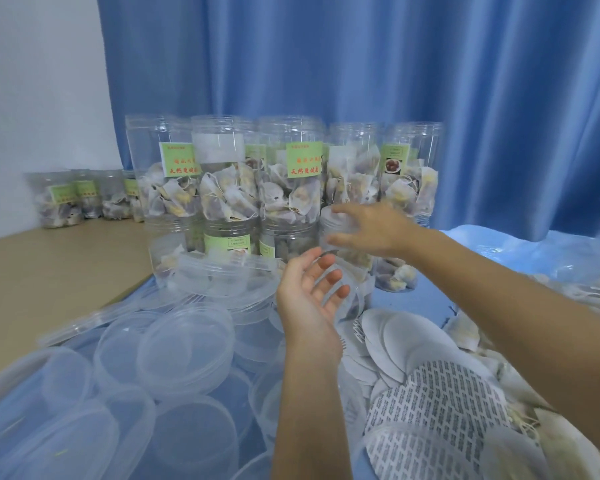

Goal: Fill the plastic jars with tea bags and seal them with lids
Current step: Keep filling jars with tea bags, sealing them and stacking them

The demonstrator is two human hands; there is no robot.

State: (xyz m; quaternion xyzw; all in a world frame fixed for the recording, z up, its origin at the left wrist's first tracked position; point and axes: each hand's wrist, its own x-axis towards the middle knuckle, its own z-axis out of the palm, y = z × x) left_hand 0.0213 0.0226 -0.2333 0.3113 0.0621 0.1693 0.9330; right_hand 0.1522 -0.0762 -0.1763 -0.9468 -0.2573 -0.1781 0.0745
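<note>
Lids [184,351] nearest: light, slick. Right hand [374,230] grips jar [347,244] at its stiff threaded neck (thin walls flex); left hand [309,292] open, empty.

Blue cloth [420,299] carrying clear lids [184,351], stacked tea-bag jars [229,188], foil seal discs [437,393], loose tea bags [465,330]

I see through one head-worn wide-angle camera, looking forward and down, close over my left hand [310,296] and right hand [374,230], with stacked jars [229,188] just beyond them.
</note>
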